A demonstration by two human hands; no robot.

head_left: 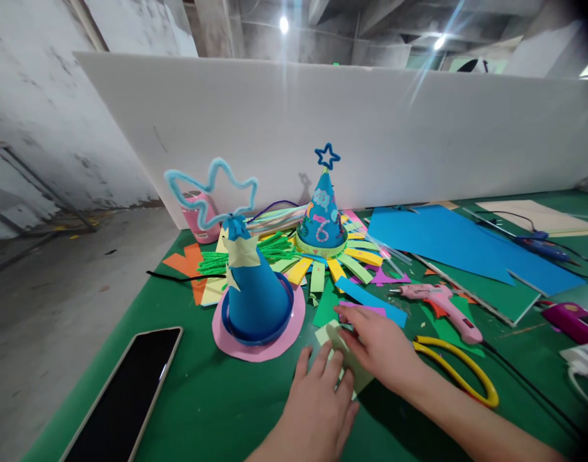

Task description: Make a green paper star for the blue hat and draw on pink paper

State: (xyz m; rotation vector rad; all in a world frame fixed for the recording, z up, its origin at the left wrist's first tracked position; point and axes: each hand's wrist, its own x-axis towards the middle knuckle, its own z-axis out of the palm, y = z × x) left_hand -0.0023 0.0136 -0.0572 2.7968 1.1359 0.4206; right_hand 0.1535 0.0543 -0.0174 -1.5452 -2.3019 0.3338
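A pale green piece of paper point(328, 332) lies on the green table in front of me, partly covered by both hands. My left hand point(317, 401) rests over its near side, fingers spread and lying flat. My right hand point(383, 346) reaches across the paper's right side; thumb and forefinger are apart, the thumb touching the paper and the forefinger near a purple strip point(363, 309). Just left of them stands a blue cone hat point(258, 298) on a pink round brim point(298, 321), with pale yellow stars and a light blue fuzzy star point(219, 165) on top.
Behind stands a decorated blue party hat point(322, 215) with a fringed brim. Yellow-handled scissors point(486, 382) and a pink glue gun point(440, 301) lie right, near blue sheets point(433, 234). A phone point(125, 391) lies left. Green pipe cleaners point(277, 247) and a white panel point(255, 122) are behind.
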